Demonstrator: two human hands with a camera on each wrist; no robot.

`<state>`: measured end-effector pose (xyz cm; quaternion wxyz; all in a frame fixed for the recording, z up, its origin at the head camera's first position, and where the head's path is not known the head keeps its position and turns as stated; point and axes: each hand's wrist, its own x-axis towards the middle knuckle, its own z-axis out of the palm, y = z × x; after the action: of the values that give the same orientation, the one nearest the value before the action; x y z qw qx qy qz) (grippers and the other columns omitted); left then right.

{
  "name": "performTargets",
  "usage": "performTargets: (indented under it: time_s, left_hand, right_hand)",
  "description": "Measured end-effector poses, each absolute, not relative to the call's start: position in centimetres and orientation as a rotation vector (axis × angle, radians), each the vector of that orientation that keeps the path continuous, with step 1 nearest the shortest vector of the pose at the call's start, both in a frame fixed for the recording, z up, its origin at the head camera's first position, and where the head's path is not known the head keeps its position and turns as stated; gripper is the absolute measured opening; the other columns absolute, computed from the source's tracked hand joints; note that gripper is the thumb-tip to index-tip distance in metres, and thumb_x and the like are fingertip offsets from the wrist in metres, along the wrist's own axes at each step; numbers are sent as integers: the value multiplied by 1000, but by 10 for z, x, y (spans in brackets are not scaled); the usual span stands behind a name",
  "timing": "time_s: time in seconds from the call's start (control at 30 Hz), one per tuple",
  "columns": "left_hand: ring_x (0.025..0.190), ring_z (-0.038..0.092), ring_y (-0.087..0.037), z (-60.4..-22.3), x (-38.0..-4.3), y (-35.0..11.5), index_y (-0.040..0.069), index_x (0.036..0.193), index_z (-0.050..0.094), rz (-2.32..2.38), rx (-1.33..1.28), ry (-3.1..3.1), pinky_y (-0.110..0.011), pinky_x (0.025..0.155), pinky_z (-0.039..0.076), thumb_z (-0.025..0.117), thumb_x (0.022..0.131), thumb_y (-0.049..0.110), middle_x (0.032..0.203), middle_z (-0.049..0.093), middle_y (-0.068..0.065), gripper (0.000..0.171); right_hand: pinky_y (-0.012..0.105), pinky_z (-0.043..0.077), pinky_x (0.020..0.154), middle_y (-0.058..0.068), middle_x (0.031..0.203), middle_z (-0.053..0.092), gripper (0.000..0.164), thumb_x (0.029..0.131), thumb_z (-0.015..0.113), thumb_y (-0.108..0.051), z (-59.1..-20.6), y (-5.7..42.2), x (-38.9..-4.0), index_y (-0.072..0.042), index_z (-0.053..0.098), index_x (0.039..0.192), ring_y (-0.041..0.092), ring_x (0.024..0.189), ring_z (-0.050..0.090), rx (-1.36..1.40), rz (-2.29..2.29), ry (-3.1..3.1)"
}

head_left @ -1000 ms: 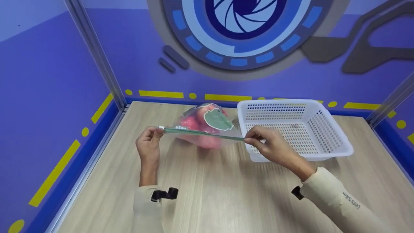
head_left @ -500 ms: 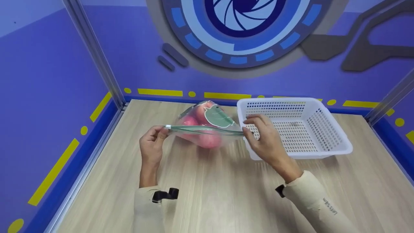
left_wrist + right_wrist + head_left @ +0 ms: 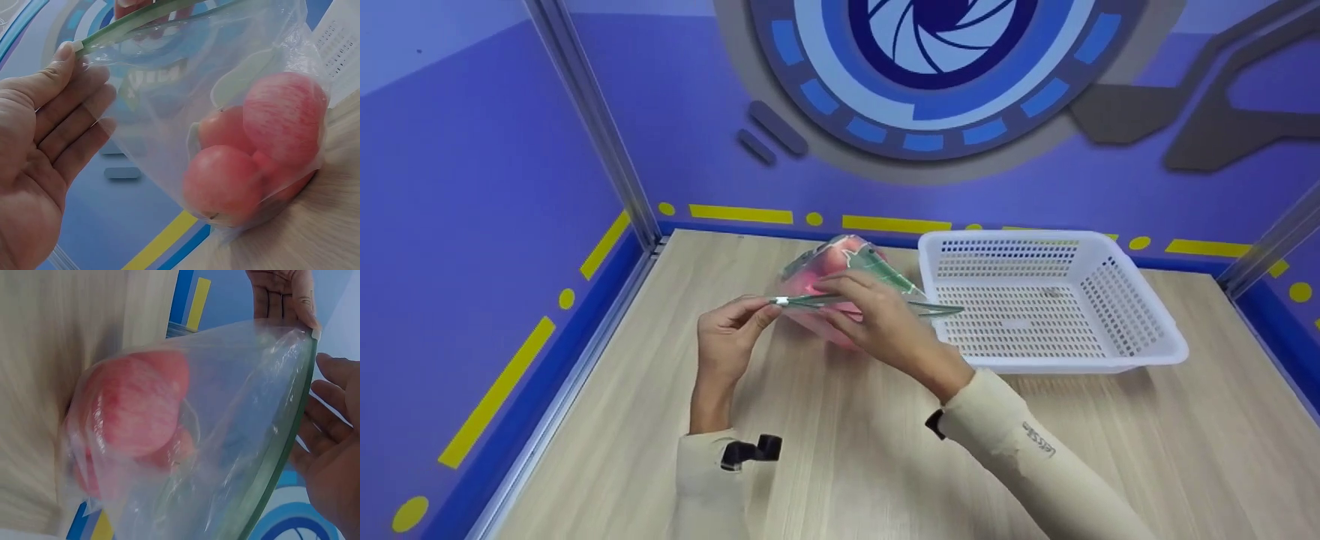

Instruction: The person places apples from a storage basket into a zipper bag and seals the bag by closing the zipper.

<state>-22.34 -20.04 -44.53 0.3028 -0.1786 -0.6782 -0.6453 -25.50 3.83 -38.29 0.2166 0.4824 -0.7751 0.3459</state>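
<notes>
A clear zip bag [image 3: 163, 95] with a green seal strip [image 3: 298, 416] holds several red apples [image 3: 284, 121], which sit low in it close over the table. My left hand [image 3: 724, 349] pinches the seal's left end between thumb and index finger, right at the white slider [image 3: 781, 301]; its other fingers are spread loosely. Along the strip, nearer its left half, my right hand [image 3: 885, 322] has its fingers extended past the seal. In the right wrist view, the right thumb is near the slider without gripping. The strip's right end hangs unheld, overlapping the basket in the head view.
A white perforated plastic basket [image 3: 1159, 349] stands to the right of the bag on the wooden table [image 3: 825, 457]. Blue panels [image 3: 870, 180] wall off the back and sides, with metal posts [image 3: 615, 142] at the corners.
My right hand has let go of the seal's right end and moved left along the strip toward the slider. My left hand keeps its pinch and has shifted slightly right.
</notes>
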Motion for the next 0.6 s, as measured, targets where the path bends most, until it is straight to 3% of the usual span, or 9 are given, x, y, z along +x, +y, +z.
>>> performTargets:
  time_s: [0.2,0.4,0.6]
  left_hand:
    - [80,74,-18,-440,-222,-200,-6,98,81,-1770,-414,-1723,-27,76,63,81,89,-7,91,78,-18,9]
    - [80,75,-20,-438,-223,-199,-7,97,80,-1742,-435,-1722,-28,76,63,79,91,-8,90,77,-18,6]
    - [77,70,-13,-440,-224,-197,-5,96,79,-1691,-480,-1757,-22,70,58,76,93,-9,89,77,-13,6]
  right_hand:
    - [32,60,93,10,112,74,27,92,81,1,-376,17,-257,1,74,119,23,100,71,1409,937,-2057]
    - [30,57,97,9,112,73,22,96,79,-3,-374,5,-257,-1,75,117,22,103,69,1397,926,-2112]
    - [30,58,96,8,109,74,17,98,79,-10,-376,1,-255,-4,76,114,22,101,69,1345,906,-2163]
